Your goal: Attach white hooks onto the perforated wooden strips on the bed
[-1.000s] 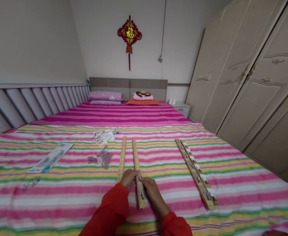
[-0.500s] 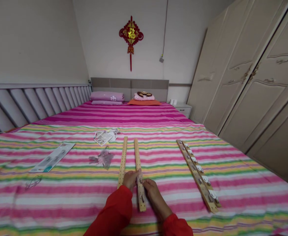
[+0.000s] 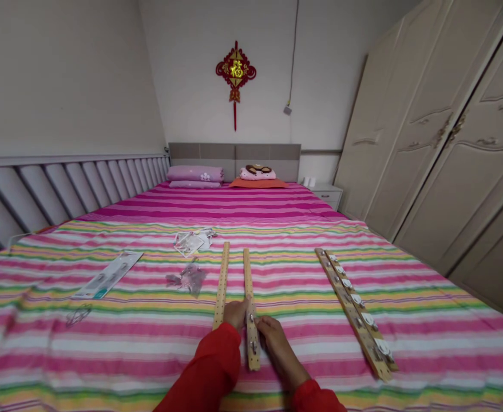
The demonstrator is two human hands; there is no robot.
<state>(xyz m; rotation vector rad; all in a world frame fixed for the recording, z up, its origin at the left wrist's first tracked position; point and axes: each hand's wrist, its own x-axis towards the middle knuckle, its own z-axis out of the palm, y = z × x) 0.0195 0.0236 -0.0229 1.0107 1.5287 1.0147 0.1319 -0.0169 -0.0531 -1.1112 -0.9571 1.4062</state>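
Strip (image 3: 248,286) on the bed (image 3: 105,349) lies between the left hand (image 3: 237,315) and right hand (image 3: 274,337), both curled against it, any pinch unclear. It bears metal fittings (image 3: 253,347). Right of it, strips (image 3: 354,317) carry white hooks throughout; left of it lies a bare strip (image 3: 221,286).

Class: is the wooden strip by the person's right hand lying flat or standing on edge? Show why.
Lying flat: the wooden strip shows its broad face up on the bedspread, metal fitting on top, by the right hand.
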